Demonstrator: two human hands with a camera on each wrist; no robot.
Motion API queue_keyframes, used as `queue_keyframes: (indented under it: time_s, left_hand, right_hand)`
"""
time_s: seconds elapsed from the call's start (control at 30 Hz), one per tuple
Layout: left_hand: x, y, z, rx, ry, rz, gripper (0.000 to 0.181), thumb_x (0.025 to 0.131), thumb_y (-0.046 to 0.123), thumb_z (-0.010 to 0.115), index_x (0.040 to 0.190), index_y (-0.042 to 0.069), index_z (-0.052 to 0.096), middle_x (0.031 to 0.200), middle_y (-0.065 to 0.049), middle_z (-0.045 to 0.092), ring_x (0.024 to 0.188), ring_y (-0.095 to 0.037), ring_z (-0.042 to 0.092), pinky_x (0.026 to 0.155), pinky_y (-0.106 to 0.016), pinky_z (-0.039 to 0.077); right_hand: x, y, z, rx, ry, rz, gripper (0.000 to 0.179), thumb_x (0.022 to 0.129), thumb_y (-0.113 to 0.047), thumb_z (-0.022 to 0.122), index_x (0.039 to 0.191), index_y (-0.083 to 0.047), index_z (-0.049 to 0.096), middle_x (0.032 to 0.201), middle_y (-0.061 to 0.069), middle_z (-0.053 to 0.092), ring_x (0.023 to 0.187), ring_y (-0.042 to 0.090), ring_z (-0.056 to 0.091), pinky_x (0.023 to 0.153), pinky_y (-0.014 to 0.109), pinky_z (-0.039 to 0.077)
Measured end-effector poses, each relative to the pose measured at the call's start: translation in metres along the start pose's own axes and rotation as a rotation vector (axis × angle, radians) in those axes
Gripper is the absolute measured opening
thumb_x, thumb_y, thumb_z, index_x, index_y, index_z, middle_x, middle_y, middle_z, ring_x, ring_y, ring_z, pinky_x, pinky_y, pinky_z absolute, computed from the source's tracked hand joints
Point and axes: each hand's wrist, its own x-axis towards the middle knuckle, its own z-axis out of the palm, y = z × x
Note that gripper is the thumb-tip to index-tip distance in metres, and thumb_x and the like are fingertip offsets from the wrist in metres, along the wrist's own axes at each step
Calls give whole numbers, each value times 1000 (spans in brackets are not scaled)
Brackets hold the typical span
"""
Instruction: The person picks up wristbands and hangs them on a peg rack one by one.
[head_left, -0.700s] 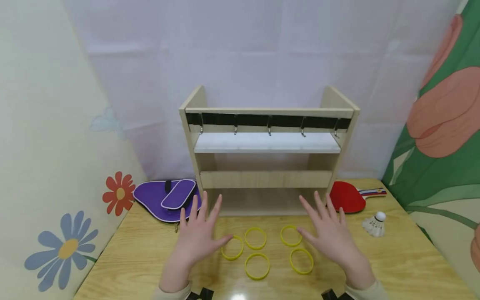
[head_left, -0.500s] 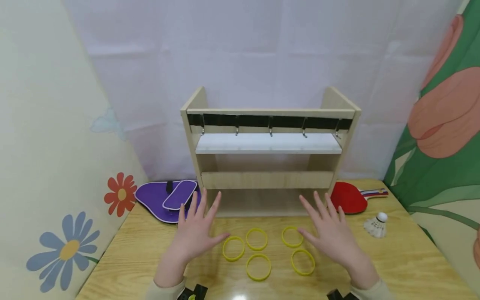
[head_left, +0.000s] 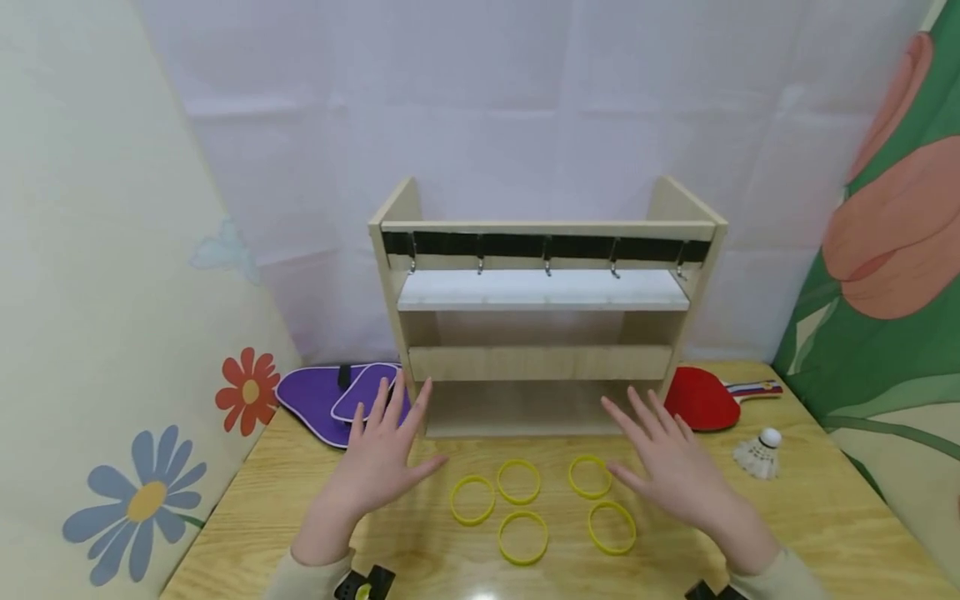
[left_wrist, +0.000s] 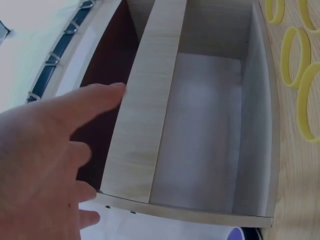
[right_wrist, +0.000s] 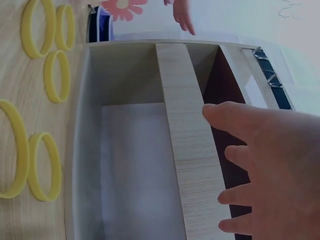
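Note:
My left hand [head_left: 377, 463] is held over the table at the left with its fingers spread and nothing in it. Opposite it, my right hand [head_left: 678, 468] also has spread fingers and holds nothing; its thumb tip is near one of the yellow rings. Several thin yellow rings [head_left: 522, 562] lie flat on the wooden table between the hands. Behind them stands a pale wooden shelf [head_left: 540, 363] with a black strip [head_left: 513, 246] carrying several metal hooks [head_left: 547, 268]. In both wrist views, the rings lie in front of the shelf's lower compartment.
A purple paddle case [head_left: 311, 398] lies left of the shelf, partly behind my left fingers. To the right are a red table tennis paddle [head_left: 703, 400] and a white shuttlecock [head_left: 759, 455]. Painted walls flank the table [head_left: 810, 517], and a pale cloth hangs behind.
My hands have moved apart, the left one further left and the right one slightly right. The whole view has shifted a little; the rings keep their places on the table.

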Motion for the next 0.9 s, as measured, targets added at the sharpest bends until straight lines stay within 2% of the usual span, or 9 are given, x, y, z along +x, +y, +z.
queue_keyframes:
  time_s: [0.17, 0.3, 0.4, 0.53, 0.63, 0.7, 0.9]
  left_hand:
    - [10, -12, 0, -186, 12, 7, 100, 89, 42, 70, 160, 13, 6, 163, -27, 3, 148, -50, 5, 110, -74, 14]
    - [19, -28, -6, -345, 42, 8, 100, 93, 35, 67, 160, 11, -3, 164, -25, 0, 149, -49, -1, 114, -70, 11]
    - [27, -42, -16, -442, 40, -12, 100, 94, 33, 66, 159, 14, -8, 165, -21, -1, 150, -46, 1, 116, -67, 10]
    - [38, -57, -24, -503, 10, -79, 100, 95, 38, 64, 158, 24, -13, 166, -15, 1, 150, -44, 9, 115, -66, 16]
    - [46, -66, -24, -554, 2, -121, 97, 96, 37, 63, 158, 28, -11, 167, -13, 3, 150, -43, 12, 116, -65, 18]
    - [51, -70, -22, -627, 7, -130, 94, 97, 33, 62, 159, 26, -8, 166, -14, 5, 151, -41, 13, 116, -63, 18]
    - [65, -77, -13, -880, 16, -124, 86, 98, 24, 62, 160, 18, 3, 166, -16, 11, 150, -39, 17, 118, -58, 21]
  right_hand:
    - [-2, 4, 2, 57, 22, -42, 82, 91, -43, 68, 158, -25, 24, 159, 19, 31, 144, 47, 29, 105, 67, 36]
    - [-2, 9, 4, 161, 59, -65, 82, 90, -34, 72, 157, -22, 27, 155, 19, 38, 139, 46, 38, 101, 64, 42]
    - [-1, 15, 7, 229, 75, -73, 79, 89, -28, 74, 155, -18, 33, 151, 19, 45, 134, 44, 46, 100, 62, 44]
    - [-1, 23, 10, 282, 96, -74, 73, 87, -23, 76, 151, -13, 41, 146, 16, 52, 128, 38, 54, 100, 57, 46]
    - [-1, 27, 13, 340, 118, -83, 67, 87, -20, 76, 146, -10, 47, 141, 15, 57, 119, 35, 60, 94, 53, 51]
    - [-2, 30, 15, 394, 120, -90, 62, 88, -18, 75, 143, -8, 50, 137, 14, 60, 114, 34, 63, 88, 49, 55]
    - [-3, 40, 19, 609, 27, -83, 50, 92, -13, 70, 138, -3, 53, 127, 20, 64, 106, 38, 66, 76, 33, 59]
